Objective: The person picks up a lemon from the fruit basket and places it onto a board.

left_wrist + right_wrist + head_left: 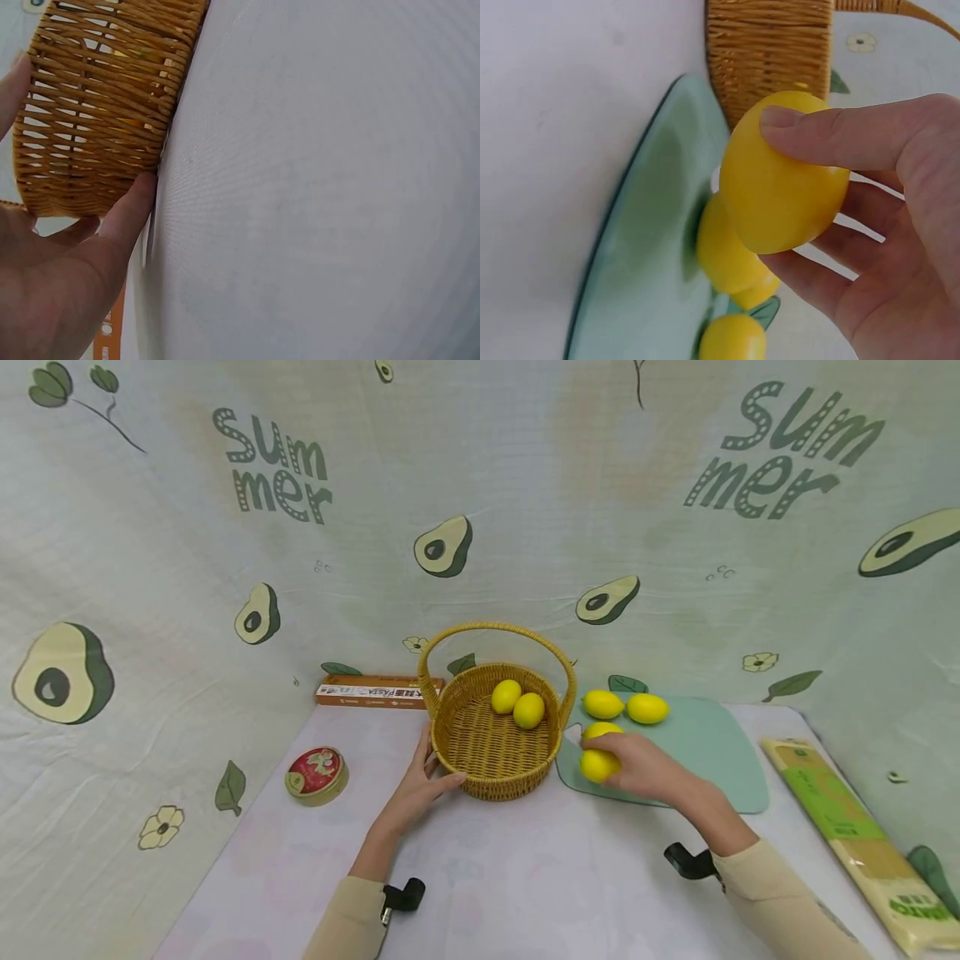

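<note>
My right hand point(641, 764) grips a lemon point(784, 191) between thumb and fingers, raised over the near left part of a green cutting board point(712, 752). Just behind it another lemon point(602, 728) lies on the board, partly hidden by the hand. Two further lemons, one at the left point(602, 704) and one at the right point(647, 708), lie along the board's back edge. With fingers and thumb spread, my left hand point(420, 789) rests against the outer left side of a wicker basket point(498, 787). Inside the basket are two lemons point(506, 696).
A round red-and-gold tin point(317, 775) stands left of my left hand. Behind the basket's left side lies a long brown pasta box point(371, 692). A long noodle packet point(862, 843) lies along the right edge. The basket's tall handle point(495, 627) arches upward before the fabric backdrop.
</note>
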Available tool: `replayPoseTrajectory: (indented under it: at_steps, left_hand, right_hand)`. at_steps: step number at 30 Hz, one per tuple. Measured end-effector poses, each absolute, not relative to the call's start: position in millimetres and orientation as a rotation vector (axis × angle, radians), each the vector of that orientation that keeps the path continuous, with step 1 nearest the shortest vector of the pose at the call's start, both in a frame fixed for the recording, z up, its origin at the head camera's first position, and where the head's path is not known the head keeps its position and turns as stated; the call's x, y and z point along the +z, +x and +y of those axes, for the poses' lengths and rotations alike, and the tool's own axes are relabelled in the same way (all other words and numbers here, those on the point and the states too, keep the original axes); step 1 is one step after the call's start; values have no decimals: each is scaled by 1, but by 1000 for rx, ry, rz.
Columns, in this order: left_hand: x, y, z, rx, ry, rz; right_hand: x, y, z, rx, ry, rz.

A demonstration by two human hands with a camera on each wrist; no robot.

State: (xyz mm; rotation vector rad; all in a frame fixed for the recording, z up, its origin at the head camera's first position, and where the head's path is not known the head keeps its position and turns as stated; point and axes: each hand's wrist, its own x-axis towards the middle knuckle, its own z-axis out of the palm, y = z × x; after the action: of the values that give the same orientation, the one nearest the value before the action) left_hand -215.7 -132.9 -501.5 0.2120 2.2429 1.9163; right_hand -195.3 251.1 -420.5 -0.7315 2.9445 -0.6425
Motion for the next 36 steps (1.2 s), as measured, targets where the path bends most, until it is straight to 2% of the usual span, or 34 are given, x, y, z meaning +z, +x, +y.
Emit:
replayPoseTrajectory:
  at_steps: [9, 16, 36]
  left_hand:
    - [-500, -214, -134, 1923, 227, 2247]
    - [-500, -214, -134, 1918, 221, 2251]
    - [-501, -216, -133, 1919, 218, 2244]
  right_hand:
    - [-432, -186, 272, -625, -699, 2957]
    - [-438, -182, 287, -588, -539, 2980]
    - [-446, -207, 319, -603, -432, 3057]
